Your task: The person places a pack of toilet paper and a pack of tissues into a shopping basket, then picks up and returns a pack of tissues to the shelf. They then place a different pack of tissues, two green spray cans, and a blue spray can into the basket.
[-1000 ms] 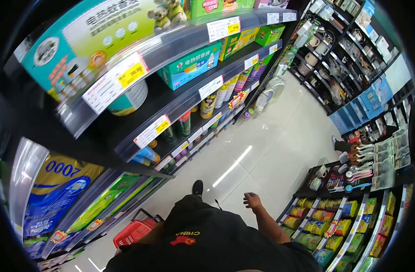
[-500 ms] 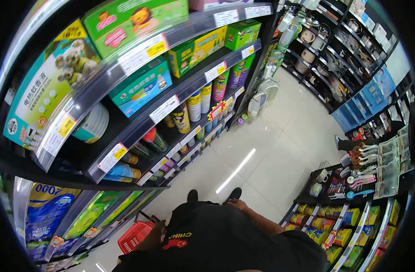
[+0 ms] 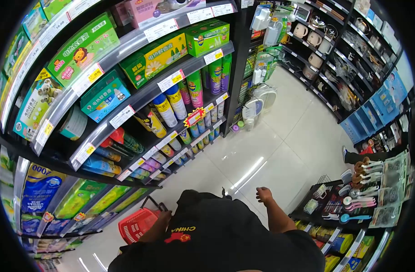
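My left hand (image 3: 164,217) is closed around the dark handle of a red plastic shopping basket (image 3: 137,224), which hangs low at my left side. Over the tiled floor, out in front of my right side, my right hand (image 3: 263,195) holds nothing, its fingers slightly curled and apart. My black shirt (image 3: 225,226) fills the bottom middle. To the left are shelves with green mosquito-liquid boxes (image 3: 85,50), a teal box (image 3: 105,99) and several spray cans (image 3: 165,111); neither hand touches them.
A low display of brushes and utensils (image 3: 359,199) stands at my right, above shelves of yellow tins (image 3: 342,243). Pots and kettles fill a far rack (image 3: 314,38). Beside it are blue panels (image 3: 359,120) and a person's dark trouser leg (image 3: 375,156). Pale tiled floor (image 3: 262,145) runs between.
My right hand has moved from close to my waist outward to the right, and its fingers now show. The view has shifted, bringing in more upper shelf. My left hand stays at the basket.
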Demonstrator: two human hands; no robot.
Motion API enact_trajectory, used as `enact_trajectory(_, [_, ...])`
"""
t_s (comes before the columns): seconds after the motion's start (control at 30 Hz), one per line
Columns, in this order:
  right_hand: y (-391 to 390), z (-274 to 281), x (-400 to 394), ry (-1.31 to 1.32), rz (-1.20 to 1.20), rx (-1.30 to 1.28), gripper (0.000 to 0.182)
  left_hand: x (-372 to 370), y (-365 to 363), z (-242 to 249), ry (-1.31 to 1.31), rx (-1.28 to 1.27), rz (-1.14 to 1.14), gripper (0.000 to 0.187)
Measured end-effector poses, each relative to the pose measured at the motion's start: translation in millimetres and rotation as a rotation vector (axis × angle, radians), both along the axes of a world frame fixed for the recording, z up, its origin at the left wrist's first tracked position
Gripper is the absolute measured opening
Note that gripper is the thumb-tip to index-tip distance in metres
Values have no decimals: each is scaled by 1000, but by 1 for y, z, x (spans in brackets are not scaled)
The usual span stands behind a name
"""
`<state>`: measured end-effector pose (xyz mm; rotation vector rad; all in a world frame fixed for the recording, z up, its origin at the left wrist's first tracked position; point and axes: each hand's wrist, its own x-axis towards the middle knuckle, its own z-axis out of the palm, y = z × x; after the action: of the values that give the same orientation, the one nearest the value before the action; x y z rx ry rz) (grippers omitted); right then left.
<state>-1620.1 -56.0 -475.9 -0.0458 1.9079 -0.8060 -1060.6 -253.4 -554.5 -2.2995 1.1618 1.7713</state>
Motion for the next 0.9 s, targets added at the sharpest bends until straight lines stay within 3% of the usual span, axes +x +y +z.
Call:
enact_trajectory(0.03, [13, -11, -4, -8, 6, 17, 46, -10, 1, -10, 8, -32, -47, 35])
enact_trajectory(0.1, [31, -23, 0, -30, -81, 42, 37, -23, -7, -15, 84, -168, -415, 36])
enact_trajectory(0.2, [50, -35, 15, -119, -77, 108, 36, -58, -19, 22, 57, -221, -555, 38])
enact_trajectory(0.27, [67, -80, 23, 38, 224, 44, 38, -100, -29, 63, -63, -79, -381, 39])
enact_trajectory(0.3, [77, -113, 25, 136, 353, 22, 39, -112, -30, 53, -41, -27, -148, 39])
enact_trajectory(0.33, [84, -153, 20, 254, 453, 15, 42, -123, -32, 54, -45, -16, -120, 39])
enact_trajectory(0.4, [66, -74, 20, -62, 320, -139, 49, -146, -43, 55, -46, -2, -63, 38])
enact_trajectory(0.5, [56, -101, -10, 150, 558, -158, 47, -165, -61, 23, -15, 41, -2, 35])
enact_trajectory(0.57, [36, -85, -36, 129, 442, -115, 43, -179, -68, -8, -39, 7, 69, 32])
enact_trajectory(0.7, [-26, -3, -87, -72, 4, 91, 41, -205, -92, -6, -38, -29, -28, 28])
enact_trajectory(0.8, [-67, 13, -129, -1, -12, 49, 41, -226, -108, 16, -52, -115, -5, 27])
enact_trajectory(0.83, [-84, 22, -137, 12, -19, 6, 39, -231, -116, 14, 30, -36, 102, 26])
enact_trajectory(0.9, [-125, 37, -149, 42, 49, -76, 38, -224, -129, 7, 113, -112, -236, 29])
